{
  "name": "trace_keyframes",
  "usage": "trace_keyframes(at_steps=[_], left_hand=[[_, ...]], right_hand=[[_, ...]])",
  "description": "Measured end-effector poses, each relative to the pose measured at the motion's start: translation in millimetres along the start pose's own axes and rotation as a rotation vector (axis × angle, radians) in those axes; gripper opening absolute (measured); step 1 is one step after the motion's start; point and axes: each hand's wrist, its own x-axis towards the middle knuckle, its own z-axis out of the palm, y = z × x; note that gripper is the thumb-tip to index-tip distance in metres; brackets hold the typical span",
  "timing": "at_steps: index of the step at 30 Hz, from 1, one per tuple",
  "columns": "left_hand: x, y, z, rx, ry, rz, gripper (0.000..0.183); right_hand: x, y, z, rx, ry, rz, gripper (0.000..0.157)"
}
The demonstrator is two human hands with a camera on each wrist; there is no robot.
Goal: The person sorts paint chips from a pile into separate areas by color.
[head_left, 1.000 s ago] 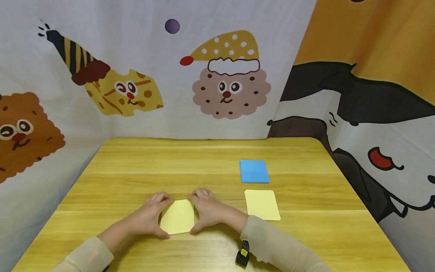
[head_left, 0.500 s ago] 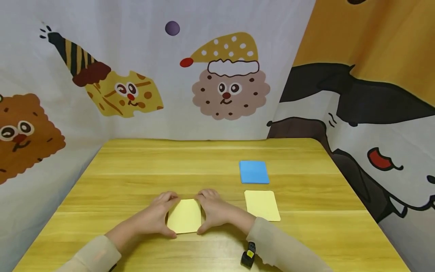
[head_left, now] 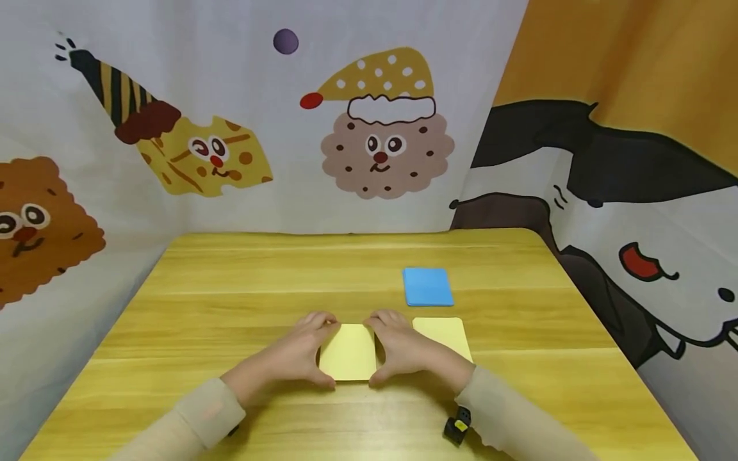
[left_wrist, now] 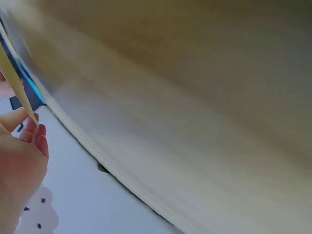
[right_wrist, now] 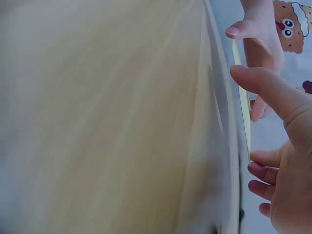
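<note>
In the head view a square yellow card point(head_left: 348, 353) lies between my two hands over the middle of the table. My left hand point(head_left: 296, 353) grips its left side, thumb at the near corner and fingers at the far one. On the opposite side my right hand point(head_left: 399, 346) holds it in the same way. The right wrist view shows the card point(right_wrist: 245, 119) nearly edge-on and thin, spanned between thumb and fingers. A sliver of the yellow card point(left_wrist: 17, 83) also appears by the left hand point(left_wrist: 22, 161) in the left wrist view.
A second yellow square card point(head_left: 446, 333) lies to the right, partly hidden behind the right hand and forearm. Beyond it sits a blue square card point(head_left: 428, 287). The wooden table point(head_left: 230, 269) reaches back to a curtain point(head_left: 300, 166) printed with cartoon figures.
Both hands have moved right together with the yellow card, bringing it closer to the second yellow card. The right hand now covers part of that second card. The head view has shifted slightly.
</note>
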Motion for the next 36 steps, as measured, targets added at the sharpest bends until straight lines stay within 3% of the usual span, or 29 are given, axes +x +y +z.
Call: trace_keyframes(at_steps=[9,16,27,36], left_hand=[[44.1,25.7,6.2,0.048,-0.013,0.051,0.105],[78.1,49.5,19.5,0.107,-0.014,0.087,0.105],[117.4,77.1,39.6,0.266,-0.057,0.077,0.109],[138.6,95.5,51.4,0.341,-0.065,0.063,0.107]], right_hand=[[-34.5,26.7,-19.1,-0.013,0.061,0.037,0.111],[-63.5,48.1,-32.9,-0.023,0.108,0.064,0.111],[-92.3,77.0,-43.8,-0.022,0.085,0.102,0.111],[-107.5,100.2,-48.2,-0.028,0.065,0.111,0.111]])
